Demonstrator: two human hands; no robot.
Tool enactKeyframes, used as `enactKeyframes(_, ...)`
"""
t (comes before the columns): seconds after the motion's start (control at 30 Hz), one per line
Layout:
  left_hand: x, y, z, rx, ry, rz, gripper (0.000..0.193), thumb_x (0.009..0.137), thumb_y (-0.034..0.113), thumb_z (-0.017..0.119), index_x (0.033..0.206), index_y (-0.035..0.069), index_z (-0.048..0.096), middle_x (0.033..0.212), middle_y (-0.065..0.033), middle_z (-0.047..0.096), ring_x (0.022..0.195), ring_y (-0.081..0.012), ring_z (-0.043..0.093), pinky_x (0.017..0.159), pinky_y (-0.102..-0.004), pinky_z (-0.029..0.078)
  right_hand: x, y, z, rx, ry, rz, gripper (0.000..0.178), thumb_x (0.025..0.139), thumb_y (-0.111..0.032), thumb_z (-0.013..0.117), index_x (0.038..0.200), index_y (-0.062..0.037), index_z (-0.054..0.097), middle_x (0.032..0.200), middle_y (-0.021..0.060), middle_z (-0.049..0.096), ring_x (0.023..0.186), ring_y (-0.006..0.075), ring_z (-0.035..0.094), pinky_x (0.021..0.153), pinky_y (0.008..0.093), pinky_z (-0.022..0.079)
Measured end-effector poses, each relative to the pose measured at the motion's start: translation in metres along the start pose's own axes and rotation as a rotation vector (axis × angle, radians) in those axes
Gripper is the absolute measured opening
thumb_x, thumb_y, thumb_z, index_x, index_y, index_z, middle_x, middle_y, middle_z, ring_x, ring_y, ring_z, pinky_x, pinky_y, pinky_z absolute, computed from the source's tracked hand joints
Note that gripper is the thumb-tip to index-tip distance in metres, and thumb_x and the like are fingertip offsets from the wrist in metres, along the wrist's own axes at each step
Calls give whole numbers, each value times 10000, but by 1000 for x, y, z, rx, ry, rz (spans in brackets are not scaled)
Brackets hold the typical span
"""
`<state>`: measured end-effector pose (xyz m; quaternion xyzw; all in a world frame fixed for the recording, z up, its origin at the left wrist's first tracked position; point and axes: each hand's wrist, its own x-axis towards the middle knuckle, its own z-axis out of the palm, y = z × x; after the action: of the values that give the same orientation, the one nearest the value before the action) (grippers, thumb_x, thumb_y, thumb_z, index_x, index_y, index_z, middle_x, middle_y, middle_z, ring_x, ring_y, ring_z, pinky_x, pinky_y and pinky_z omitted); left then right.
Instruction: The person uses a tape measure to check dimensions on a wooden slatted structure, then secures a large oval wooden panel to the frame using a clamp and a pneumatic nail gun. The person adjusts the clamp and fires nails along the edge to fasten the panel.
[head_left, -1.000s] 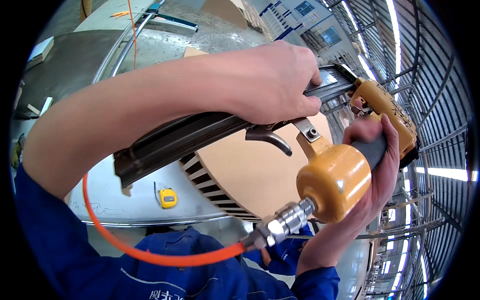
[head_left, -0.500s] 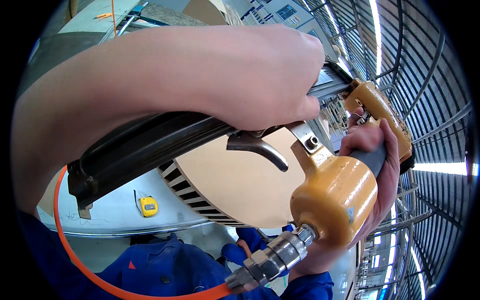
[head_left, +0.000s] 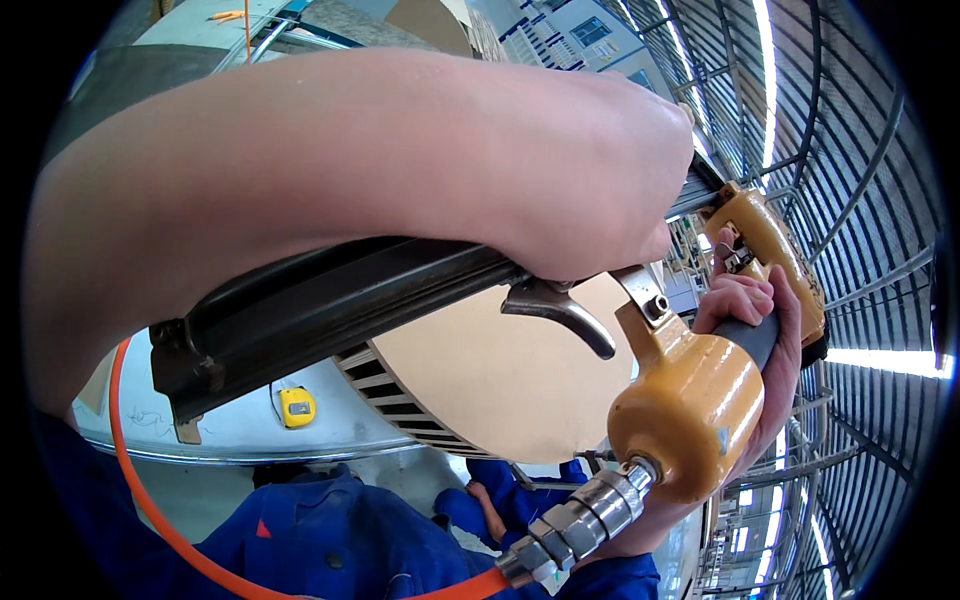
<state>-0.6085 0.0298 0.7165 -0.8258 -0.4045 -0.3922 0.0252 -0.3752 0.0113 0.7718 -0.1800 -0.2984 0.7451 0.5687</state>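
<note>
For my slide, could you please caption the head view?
A yellow air tool, left grip on its dark rail, right grip on its handle.

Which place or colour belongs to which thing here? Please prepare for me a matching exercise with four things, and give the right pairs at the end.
Things
1. Hose
2. Left hand
3. Tape measure
4. Right hand

Places or colours
A. Wrapped around the dark grip
B. On the pale table
C. Orange, joined to a metal coupling
D. Over the long dark rail

Right pairs: 1-C, 2-D, 3-B, 4-A
</note>
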Motion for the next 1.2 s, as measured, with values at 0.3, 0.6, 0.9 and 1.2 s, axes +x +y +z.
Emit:
enactKeyframes(0.3, -14, 2, -10, -108, 103, 115, 348, 984, 259, 617, 1055, -68, 712, 944, -222, 667, 931, -345, 674, 851, -415, 538, 0, 0, -1, 0, 5, -6, 401, 1032, -136, 596, 1315, 84, 416, 806, 39, 539, 725, 124, 549, 693, 281, 501)
enactKeyframes(0.6, -22, 3, -14, -151, 157, 172, 370, 986, 258, 608, 1072, -93, 686, 989, -224, 660, 975, -351, 661, 886, -414, 524, 2, -1, -4, 48, -1, 16, 408, 1036, -131, 590, 1332, 89, 416, 795, 33, 536, 723, 118, 545, 694, 279, 493)
enactKeyframes(0.9, -19, 7, -13, -154, 187, 207, 394, 988, 257, 599, 1088, -119, 661, 1035, -226, 654, 1018, -357, 649, 920, -413, 511, -2, -5, -2, 45, 8, 32, 463, 1034, -139, 599, 1375, 98, 394, 802, 32, 530, 709, 113, 530, 681, 285, 481)
enactKeyframes(1.2, -16, 17, -4, -151, 250, 124, 398, 988, 256, 605, 1098, -123, 659, 1044, -231, 657, 1028, -354, 649, 922, -413, 513, -7, -3, -2, 67, 16, 7, 484, 1037, -153, 601, 1388, 106, 391, 812, 39, 524, 713, 114, 527, 678, 279, 482)
